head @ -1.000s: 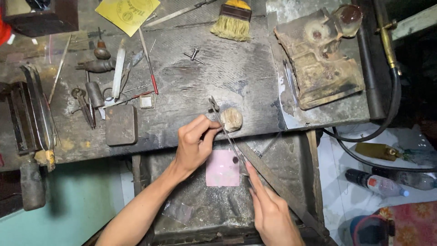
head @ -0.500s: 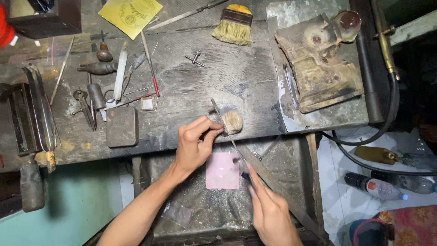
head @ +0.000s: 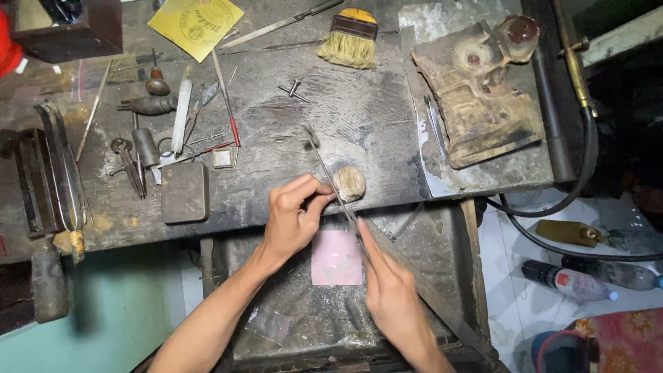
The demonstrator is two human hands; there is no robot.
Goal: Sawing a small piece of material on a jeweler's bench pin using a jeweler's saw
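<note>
My left hand [head: 293,217] pinches a very small piece against a worn wooden bench peg [head: 350,183] at the front edge of the dark workbench [head: 359,117]; the piece itself is too small to make out. My right hand [head: 394,297] grips a long thin metal file [head: 328,169] that slants up and to the left, across the fingers of my left hand and over the peg. Below both hands a pink sheet [head: 336,257] lies in a grimy metal catch tray [head: 304,311] under the bench.
Hand tools [head: 159,131] lie scattered at the left with a flat dark metal block [head: 184,192]. A brush [head: 350,38] and a yellow paper [head: 195,21] sit at the back. A rusty machine part [head: 476,97] rests at the right. Bottles [head: 587,276] and a black hose [head: 552,228] are on the floor.
The file has slid forward, up and to the left, across the peg, its tip now farther onto the bench. My right hand has moved slightly toward the peg. My left hand keeps its pinch.
</note>
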